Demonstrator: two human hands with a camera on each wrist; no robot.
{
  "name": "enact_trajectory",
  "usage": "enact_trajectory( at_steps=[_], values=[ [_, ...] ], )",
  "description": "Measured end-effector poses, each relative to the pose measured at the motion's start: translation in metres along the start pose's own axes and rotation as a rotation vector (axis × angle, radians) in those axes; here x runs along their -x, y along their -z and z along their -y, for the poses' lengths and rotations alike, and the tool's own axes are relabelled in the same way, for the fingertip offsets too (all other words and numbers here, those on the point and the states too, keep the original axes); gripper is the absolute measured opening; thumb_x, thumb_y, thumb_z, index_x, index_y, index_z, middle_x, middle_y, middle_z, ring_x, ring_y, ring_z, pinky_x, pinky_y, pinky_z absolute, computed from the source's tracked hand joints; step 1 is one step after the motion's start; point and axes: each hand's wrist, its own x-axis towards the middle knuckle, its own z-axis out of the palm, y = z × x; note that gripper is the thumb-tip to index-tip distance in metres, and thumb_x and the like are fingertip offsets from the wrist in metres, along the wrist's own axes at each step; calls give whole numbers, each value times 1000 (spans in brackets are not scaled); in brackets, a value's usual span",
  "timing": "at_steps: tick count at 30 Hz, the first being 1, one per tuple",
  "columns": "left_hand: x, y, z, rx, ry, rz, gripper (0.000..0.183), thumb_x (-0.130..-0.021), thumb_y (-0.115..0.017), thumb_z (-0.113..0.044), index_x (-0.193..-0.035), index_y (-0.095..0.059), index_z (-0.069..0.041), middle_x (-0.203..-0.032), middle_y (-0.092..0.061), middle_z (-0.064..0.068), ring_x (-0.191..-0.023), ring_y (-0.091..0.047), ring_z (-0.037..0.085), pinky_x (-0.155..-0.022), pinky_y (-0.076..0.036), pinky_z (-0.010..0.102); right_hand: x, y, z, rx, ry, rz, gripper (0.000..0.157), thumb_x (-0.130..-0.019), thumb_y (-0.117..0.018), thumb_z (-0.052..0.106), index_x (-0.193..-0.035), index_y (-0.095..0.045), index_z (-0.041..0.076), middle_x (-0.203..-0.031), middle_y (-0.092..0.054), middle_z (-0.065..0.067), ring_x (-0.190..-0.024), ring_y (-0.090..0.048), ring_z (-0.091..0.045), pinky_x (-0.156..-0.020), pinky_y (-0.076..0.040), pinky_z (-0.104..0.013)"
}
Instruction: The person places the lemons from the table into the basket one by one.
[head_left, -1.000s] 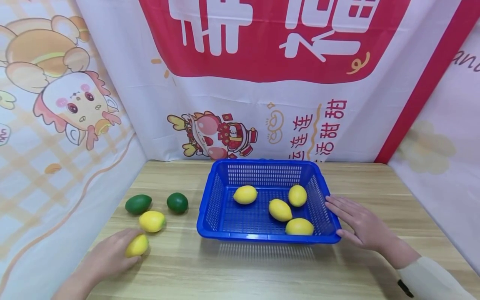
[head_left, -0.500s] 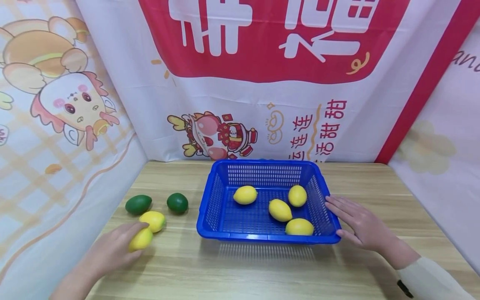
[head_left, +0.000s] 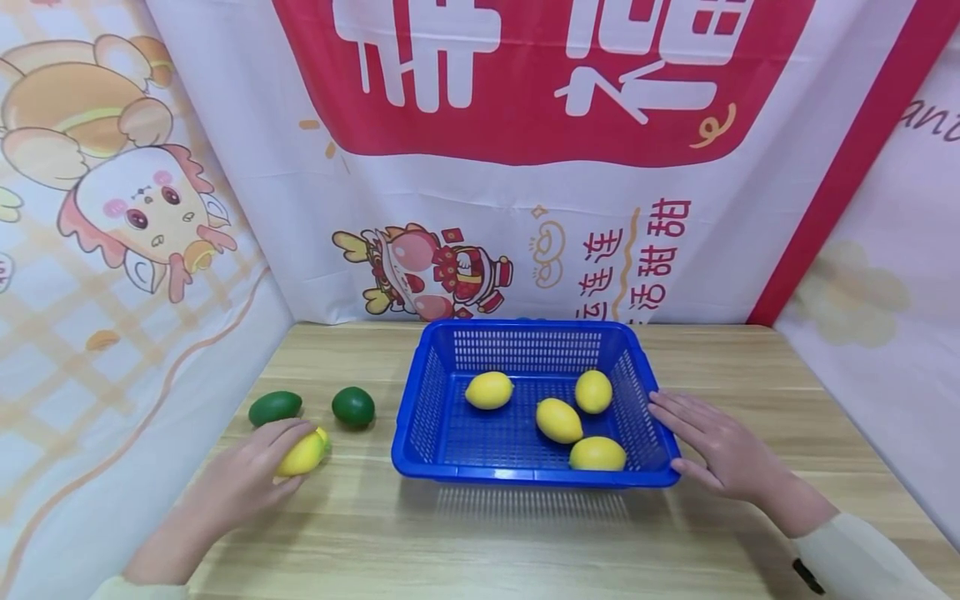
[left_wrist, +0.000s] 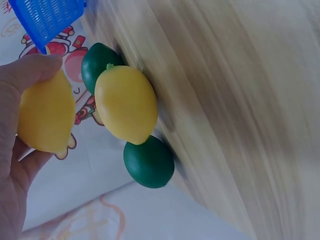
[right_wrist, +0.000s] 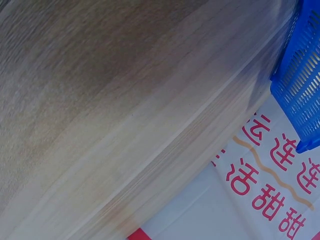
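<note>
Although your left grip (head_left: pixel 242 479) is closed round one lemon (left_wrist: pixel 47 115), thumb on one side and fingertips on the other, the fruit's smooth curve leaves some risk: a slack pinch could let it twist or drop. The lemon appears raised off the bench (head_left: pixel 465 550) at its left side.

Note the crowding there. The left green fruit (head_left: pixel 274 407) lies just beyond your fingers, and a second lemon (left_wrist: pixel 126 104) rests near the held one, with a gap visible in the left-wrist view. A low sideways swing could knock either and set it rolling, possibly into the right green fruit (head_left: pixel 353 406).

Further right, should your left grip pass too low, it could catch the near rim of the blue basket (head_left: pixel 480 476) and roll the four lemons (head_left: pixel 559 420) inside. Your right grip (head_left: pixel 723 450) holds no fruit; its extended fingers rest at the basket's right rim. Uneven pressure there could slide or tip it.

Condition of the held lemon: plain yellow, egg-shaped, no blemish visible, tapering to a small nub. Its other end is hidden by your thumb. It looks firm, and I judge denting unlikely.
</note>
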Motion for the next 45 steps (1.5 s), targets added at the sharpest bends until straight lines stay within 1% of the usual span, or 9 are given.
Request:
enact_trajectory(
  at_steps=[4,7,11,15,23,34,39,42,45],
  values=[
    [-9,-6,0,-17,-45,-38,65,-100,-32,-52,-120,-63,2,-112,-64,17,-100,-63,32,-82,-52,44,0,-1,0,1,8,-14,68,-101,-37,52,-135,-54,-4,-140,-51,-19,-136,-40,-25,-116,-16,-25],
    [-15,-8,1,-23,-69,-45,68,-101,-27,-51,-120,-62,4,-112,-63,19,-100,-62,34,-82,-52,45,0,-2,-1,1,17,-25,67,-101,-37,52,-134,-54,-4,-139,-51,-20,-135,-41,-25,-116,-16,-25],
    [-21,-9,4,-17,-105,-30,51,-96,-57,-36,-122,-61,7,-115,-61,22,-101,-61,36,-84,-52,47,0,-2,-1,1,15,-23,68,-101,-37,52,-134,-55,-4,-139,-51,-19,-134,-42,-26,-116,-16,-25],
    [-27,-10,6,-30,-128,4,62,-68,-80,-10,-124,-59,7,-120,-59,23,-105,-60,37,-89,-50,47,0,-1,-1,-2,8,-15,68,-101,-37,53,-134,-55,-4,-140,-51,-19,-134,-42,-27,-116,-16,-25],
    [-42,-16,8,-97,-211,-73,44,-94,-42,-22,-122,-60,8,-118,-60,28,-106,-59,43,-87,-51,53,1,-1,-1,0,2,-5,67,-100,-38,52,-134,-54,-4,-140,-51,-19,-135,-41,-26,-116,-15,-25],
    [-55,-16,10,-150,-219,-18,45,-93,-38,-19,-124,-59,7,-121,-59,28,-107,-60,42,-87,-53,51,-1,3,2,-1,-27,41,66,-99,-43,51,-137,-52,-2,-142,-50,-17,-135,-41,-27,-116,-14,-25],
    [-60,-16,10,-146,-217,-19,51,-101,-28,-28,-126,-58,5,-123,-59,27,-108,-60,41,-85,-53,51,0,3,1,3,-23,41,65,-99,-45,51,-137,-52,-1,-142,-49,-17,-136,-40,-25,-116,-14,-24],
    [-64,-15,9,-141,-206,7,45,-102,-39,-27,-129,-56,4,-125,-58,27,-111,-58,41,-88,-52,51,0,2,0,0,-16,30,66,-99,-43,52,-137,-53,-2,-142,-50,-17,-136,-40,-25,-116,-14,-24],
    [-68,-14,7,-138,-211,8,47,-90,-64,-19,-130,-56,4,-126,-58,27,-112,-58,41,-89,-51,52,0,1,-1,0,-5,16,66,-99,-42,52,-136,-54,-2,-141,-51,-18,-135,-41,-26,-116,-15,-24]
  ],
)
